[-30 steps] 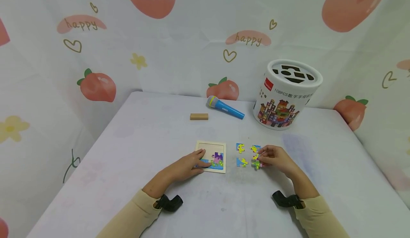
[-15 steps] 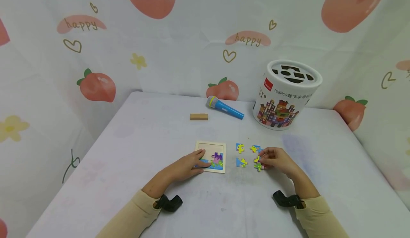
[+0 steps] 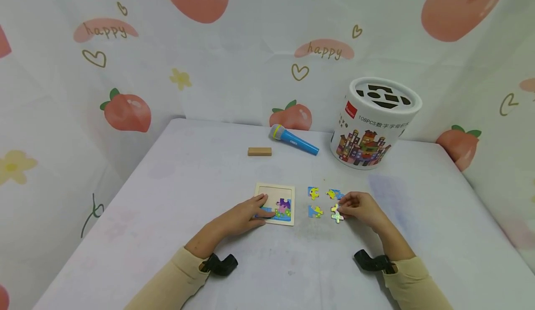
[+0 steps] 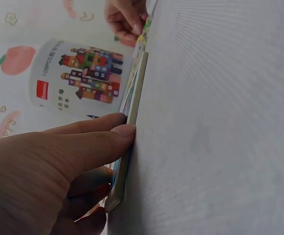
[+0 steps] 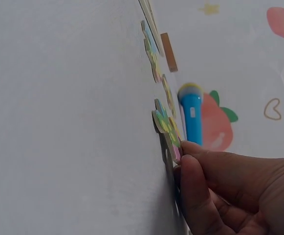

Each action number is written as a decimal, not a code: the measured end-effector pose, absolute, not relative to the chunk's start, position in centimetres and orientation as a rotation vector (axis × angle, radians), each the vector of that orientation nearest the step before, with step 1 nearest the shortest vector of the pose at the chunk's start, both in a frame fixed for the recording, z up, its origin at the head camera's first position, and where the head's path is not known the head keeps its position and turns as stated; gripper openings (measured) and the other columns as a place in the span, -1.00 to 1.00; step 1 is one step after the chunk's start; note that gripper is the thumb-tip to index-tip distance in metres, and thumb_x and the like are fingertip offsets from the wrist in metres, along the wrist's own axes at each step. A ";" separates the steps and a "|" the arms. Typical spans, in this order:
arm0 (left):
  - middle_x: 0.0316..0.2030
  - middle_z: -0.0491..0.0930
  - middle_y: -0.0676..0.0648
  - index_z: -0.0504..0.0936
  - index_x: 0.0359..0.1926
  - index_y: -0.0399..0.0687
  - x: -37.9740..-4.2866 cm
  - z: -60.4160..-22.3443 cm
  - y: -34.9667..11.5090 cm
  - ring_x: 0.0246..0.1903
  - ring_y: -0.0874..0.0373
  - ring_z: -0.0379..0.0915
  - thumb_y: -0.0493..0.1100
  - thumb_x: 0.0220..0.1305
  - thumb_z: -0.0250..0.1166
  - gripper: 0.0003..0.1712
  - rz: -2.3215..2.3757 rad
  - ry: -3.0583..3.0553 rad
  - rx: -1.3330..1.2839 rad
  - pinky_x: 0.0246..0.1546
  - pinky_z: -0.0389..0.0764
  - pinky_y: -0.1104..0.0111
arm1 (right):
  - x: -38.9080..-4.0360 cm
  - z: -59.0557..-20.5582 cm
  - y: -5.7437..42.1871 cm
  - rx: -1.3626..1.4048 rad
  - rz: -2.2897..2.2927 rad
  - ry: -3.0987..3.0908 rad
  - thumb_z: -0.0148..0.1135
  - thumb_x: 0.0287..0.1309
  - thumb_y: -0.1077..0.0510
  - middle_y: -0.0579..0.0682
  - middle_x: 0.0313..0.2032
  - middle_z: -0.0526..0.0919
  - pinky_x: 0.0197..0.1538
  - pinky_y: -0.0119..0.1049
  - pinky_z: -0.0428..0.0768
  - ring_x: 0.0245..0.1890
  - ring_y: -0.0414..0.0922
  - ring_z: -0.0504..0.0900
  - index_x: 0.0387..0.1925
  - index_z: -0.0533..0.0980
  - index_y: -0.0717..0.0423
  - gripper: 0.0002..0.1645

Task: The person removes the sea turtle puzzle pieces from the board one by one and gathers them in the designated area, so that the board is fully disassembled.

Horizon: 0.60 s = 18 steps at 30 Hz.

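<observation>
My left hand (image 3: 242,217) rests on the left part of a small wooden puzzle tray (image 3: 293,196), its fingers spread over the tray and its rim. Purple, pink and blue puzzle pieces (image 3: 283,206) fill the tray's lower part; the hand hides some of it. My right hand (image 3: 361,209) pinches a jigsaw piece (image 5: 170,131), green, yellow and pink, between thumb and finger. In the right wrist view this piece is tilted, with a shadow beside it. Between the hands lie other pieces: a blue-yellow one (image 3: 313,192), another nearer piece (image 3: 315,211), and one (image 3: 333,194) by my right fingertips.
A blue toy microphone (image 3: 294,140) and a small wooden block (image 3: 259,151) lie farther back on the table. A large white bucket (image 3: 374,124) with shape holes in its lid stands at the back right. A peach-printed cloth (image 3: 234,68) hangs behind.
The pinched piece has shifted slightly right and tilted, so its face now catches the light. My left hand and the tray have stayed in place.
</observation>
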<state>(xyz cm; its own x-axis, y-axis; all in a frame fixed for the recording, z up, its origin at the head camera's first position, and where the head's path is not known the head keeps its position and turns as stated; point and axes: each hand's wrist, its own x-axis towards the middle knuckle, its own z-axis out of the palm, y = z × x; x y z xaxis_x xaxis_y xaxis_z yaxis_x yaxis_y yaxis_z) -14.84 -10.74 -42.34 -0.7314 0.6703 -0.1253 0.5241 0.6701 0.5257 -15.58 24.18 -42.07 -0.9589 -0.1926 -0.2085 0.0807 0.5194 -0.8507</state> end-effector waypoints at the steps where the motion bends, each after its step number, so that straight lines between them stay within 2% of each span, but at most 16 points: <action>1: 0.40 0.07 -0.24 0.52 0.16 0.11 -14.8 -42.4 -10.7 0.42 -0.11 -0.09 -0.12 0.30 0.17 -0.60 0.672 2.577 0.950 0.33 0.18 0.02 | -15.6 -42.1 24.1 -0.090 -1.415 2.492 0.26 0.10 0.30 -0.06 -0.50 0.54 -0.42 -0.44 0.60 -0.52 -0.29 0.51 -0.21 0.47 0.48 -0.71; 18: 0.39 0.07 -0.23 0.53 0.16 0.09 -14.7 -42.4 -10.7 0.42 -0.12 -0.10 -0.13 0.30 0.17 -0.60 0.692 2.577 0.942 0.33 0.17 0.01 | -15.6 -42.1 23.9 -0.059 -1.295 2.617 0.32 0.04 0.29 -0.02 -0.51 0.52 -0.47 -0.44 0.54 -0.51 -0.23 0.46 -0.34 0.47 0.38 -0.77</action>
